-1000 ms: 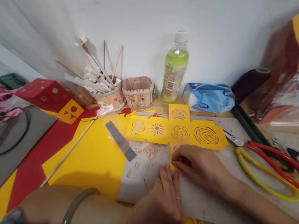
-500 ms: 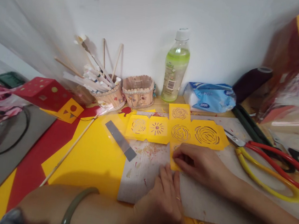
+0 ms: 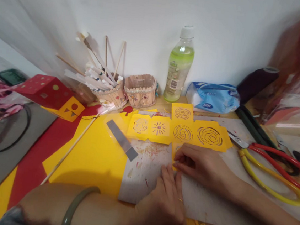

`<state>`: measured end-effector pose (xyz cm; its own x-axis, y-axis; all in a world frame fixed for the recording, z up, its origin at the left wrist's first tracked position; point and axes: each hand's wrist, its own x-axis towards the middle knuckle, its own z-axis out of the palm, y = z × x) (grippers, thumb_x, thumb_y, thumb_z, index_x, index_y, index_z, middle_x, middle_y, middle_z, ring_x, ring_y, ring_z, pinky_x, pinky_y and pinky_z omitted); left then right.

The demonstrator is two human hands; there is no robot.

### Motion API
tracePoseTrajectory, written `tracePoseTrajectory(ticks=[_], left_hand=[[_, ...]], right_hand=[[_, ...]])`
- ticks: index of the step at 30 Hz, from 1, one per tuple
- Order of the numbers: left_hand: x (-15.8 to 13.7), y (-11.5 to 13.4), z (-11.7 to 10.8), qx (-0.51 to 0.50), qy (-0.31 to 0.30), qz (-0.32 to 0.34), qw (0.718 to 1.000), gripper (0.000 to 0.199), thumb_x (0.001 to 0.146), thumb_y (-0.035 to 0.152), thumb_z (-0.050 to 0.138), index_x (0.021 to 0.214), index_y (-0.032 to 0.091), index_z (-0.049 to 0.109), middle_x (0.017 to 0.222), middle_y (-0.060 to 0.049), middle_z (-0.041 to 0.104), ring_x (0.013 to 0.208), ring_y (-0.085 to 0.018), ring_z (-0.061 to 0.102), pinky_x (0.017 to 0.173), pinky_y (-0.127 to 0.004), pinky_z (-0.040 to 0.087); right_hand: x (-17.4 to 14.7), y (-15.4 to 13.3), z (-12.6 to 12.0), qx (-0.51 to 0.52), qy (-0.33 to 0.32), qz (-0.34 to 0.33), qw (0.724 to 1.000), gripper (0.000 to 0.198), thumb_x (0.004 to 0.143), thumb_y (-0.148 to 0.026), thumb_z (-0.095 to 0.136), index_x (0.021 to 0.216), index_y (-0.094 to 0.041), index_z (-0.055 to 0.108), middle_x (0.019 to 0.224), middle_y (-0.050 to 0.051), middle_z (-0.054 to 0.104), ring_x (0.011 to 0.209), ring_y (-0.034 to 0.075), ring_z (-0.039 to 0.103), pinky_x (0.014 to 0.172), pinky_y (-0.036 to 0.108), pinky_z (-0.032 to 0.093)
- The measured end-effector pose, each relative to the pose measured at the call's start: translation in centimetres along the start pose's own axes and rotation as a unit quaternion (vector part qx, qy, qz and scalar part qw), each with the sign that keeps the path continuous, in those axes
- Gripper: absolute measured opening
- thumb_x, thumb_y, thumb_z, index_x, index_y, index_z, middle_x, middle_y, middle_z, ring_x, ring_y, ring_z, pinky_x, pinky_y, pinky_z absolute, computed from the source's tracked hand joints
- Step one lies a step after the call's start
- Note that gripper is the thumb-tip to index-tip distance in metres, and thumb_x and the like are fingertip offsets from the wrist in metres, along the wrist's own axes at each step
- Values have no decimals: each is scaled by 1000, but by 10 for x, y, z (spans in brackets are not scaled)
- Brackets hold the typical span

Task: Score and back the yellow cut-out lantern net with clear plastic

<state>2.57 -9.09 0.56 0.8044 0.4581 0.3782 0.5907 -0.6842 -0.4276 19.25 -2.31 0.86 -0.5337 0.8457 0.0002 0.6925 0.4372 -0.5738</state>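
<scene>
A cross-shaped yellow paper cut-out (image 3: 161, 130) lies flat, its panels pierced with swirl patterns and one sunburst. My right hand (image 3: 206, 165) is closed over its lower panel, thumb and fingers pinching the paper near the left edge. From below, my left hand (image 3: 160, 203), with a ring, reaches to the bottom end of the same panel. Its fingers are close together against the paper there. Most of that panel is hidden under both hands. Beneath lies a worn grey board (image 3: 143, 174) with paper scraps on it.
Scissors (image 3: 245, 144) with red and yellow handles lie at right. A grey metal strip (image 3: 121, 140) rests on yellow paper (image 3: 94, 153), beside a thin stick (image 3: 68, 152). Behind stand a green drink bottle (image 3: 180, 65), a tissue pack (image 3: 214, 98), two baskets (image 3: 140, 93) and a red-yellow paper box (image 3: 45, 90).
The view has shifted slightly, so things sit a little further right. Both hands stay at the lower panel with almost no visible movement.
</scene>
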Motion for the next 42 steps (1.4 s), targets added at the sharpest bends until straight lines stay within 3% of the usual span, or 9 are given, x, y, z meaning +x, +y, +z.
tracePoseTrajectory(ticks=[8, 13, 20, 25, 31, 36, 39, 42], left_hand=[[0, 0, -1, -2, -9, 5, 1000, 32, 80, 14, 46, 98, 0, 69, 90, -20, 70, 79, -28, 70, 63, -30, 57], [0, -1, 0, 9, 3, 9, 1000, 32, 81, 14, 45, 98, 1, 69, 90, -20, 70, 80, -28, 70, 62, -29, 57], [-1, 0, 0, -8, -15, 9, 1000, 33, 83, 10, 41, 101, -2, 67, 92, -21, 70, 82, -29, 69, 62, -30, 56], [-1, -2, -1, -8, -13, 12, 1000, 32, 84, 9, 41, 101, -3, 67, 91, -21, 70, 81, -28, 70, 64, -31, 57], [0, -2, -1, -9, -7, 19, 1000, 32, 83, 11, 44, 99, -2, 67, 90, -20, 70, 79, -27, 70, 62, -31, 57], [3, -10, -2, -20, 7, 21, 1000, 31, 82, 9, 42, 96, -3, 67, 87, -21, 70, 76, -27, 70, 58, -30, 56], [10, -21, -8, -52, 56, 10, 997, 26, 83, 7, 42, 89, -1, 67, 69, -16, 70, 62, -23, 68, 46, -27, 50], [15, -30, -9, -108, 114, 5, 987, 24, 84, 9, 43, 85, 3, 65, 68, -13, 69, 68, -22, 68, 52, -28, 51]], right_hand=[[1, 4, -1, 15, 26, -27, 999, 16, 87, -18, 44, 85, -19, 60, 83, 3, 64, 70, 13, 58, 61, 24, 42], [-2, 1, -2, 4, -4, -37, 999, 7, 84, -22, 53, 82, -18, 58, 81, 3, 60, 67, 12, 55, 58, 23, 41], [-3, -3, 2, -39, -28, -68, 997, 21, 89, -20, 40, 76, -16, 56, 80, 7, 58, 70, 15, 54, 61, 27, 41], [-2, -3, 3, -42, -3, -35, 998, 19, 89, -20, 36, 75, -18, 50, 79, 6, 56, 63, 15, 51, 55, 27, 39], [0, 5, -3, 59, 29, 28, 997, 18, 91, -26, 34, 78, -19, 44, 77, 4, 53, 66, 14, 49, 61, 28, 41], [2, 12, -15, 141, 13, 91, 986, 26, 93, -38, 32, 77, -20, 41, 70, 0, 48, 61, 13, 45, 56, 26, 40], [3, 12, -18, 155, -4, 95, 983, 25, 91, -38, 34, 77, -20, 42, 68, 0, 48, 61, 13, 45, 56, 26, 40], [3, 9, -17, 137, -3, 87, 987, 22, 90, -35, 36, 77, -20, 43, 70, 1, 49, 63, 13, 45, 58, 27, 41]])
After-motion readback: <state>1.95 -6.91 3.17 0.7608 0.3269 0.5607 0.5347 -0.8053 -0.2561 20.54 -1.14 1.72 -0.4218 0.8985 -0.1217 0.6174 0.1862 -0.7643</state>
